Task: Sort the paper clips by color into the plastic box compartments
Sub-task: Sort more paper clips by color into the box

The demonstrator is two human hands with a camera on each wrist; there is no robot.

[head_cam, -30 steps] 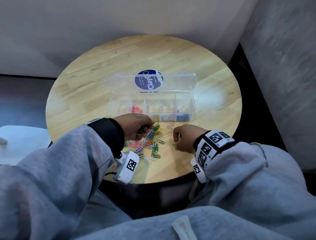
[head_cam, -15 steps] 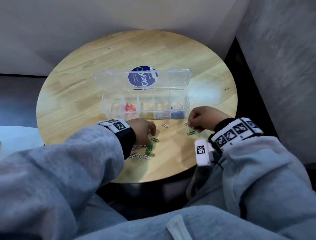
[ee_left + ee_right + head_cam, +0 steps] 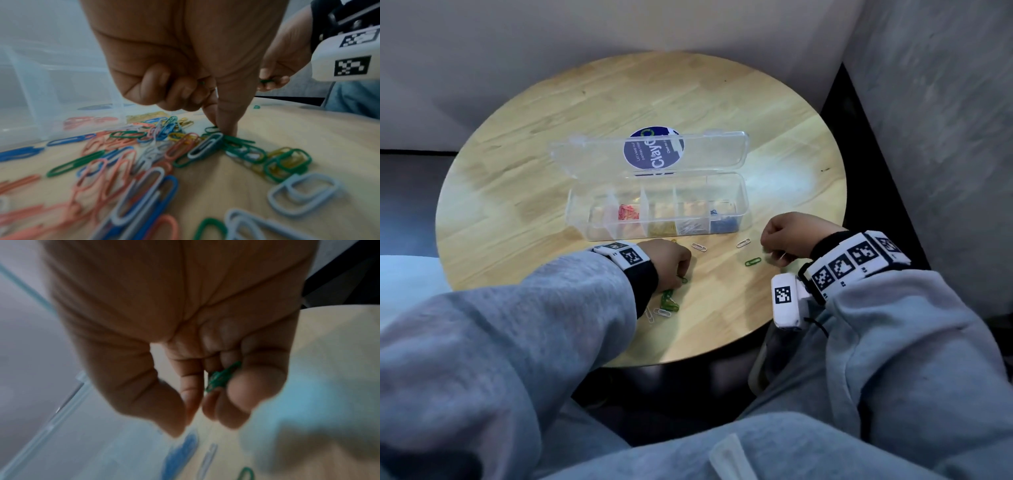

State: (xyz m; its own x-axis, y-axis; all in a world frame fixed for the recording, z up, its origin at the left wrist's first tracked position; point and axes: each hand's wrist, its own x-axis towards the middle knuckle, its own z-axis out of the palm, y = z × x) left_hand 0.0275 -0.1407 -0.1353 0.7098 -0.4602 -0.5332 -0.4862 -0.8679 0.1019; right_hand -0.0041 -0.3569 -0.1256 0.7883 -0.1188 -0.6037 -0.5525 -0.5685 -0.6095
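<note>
The clear plastic box (image 3: pixel 743 200) lies open on the round table. Its compartments hold red (image 3: pixel 627 213), yellow (image 3: pixel 661 229), white (image 3: pixel 692 227) and blue (image 3: pixel 724 224) clips; the leftmost looks empty. My left hand (image 3: pixel 683 275) is over the mixed pile of paper clips (image 3: pixel 144 154). Its thumb and index finger (image 3: pixel 222 129) pinch a green clip (image 3: pixel 211 129) on the table, and another green clip shows inside its curled fingers. My right hand (image 3: pixel 768 247) hovers near the box's right end, its curled fingers (image 3: pixel 238 391) holding green clips (image 3: pixel 219 378).
A green clip (image 3: pixel 752 261) and two white clips (image 3: pixel 743 243) (image 3: pixel 699 247) lie loose between my hands. The box lid (image 3: pixel 592 157), with a round blue sticker, lies flat behind the box. The table edge (image 3: pixel 722 353) is close to my body.
My right hand left the pile and moved right and up, toward the box's right end, carrying green clips. My left hand stayed on the pile.
</note>
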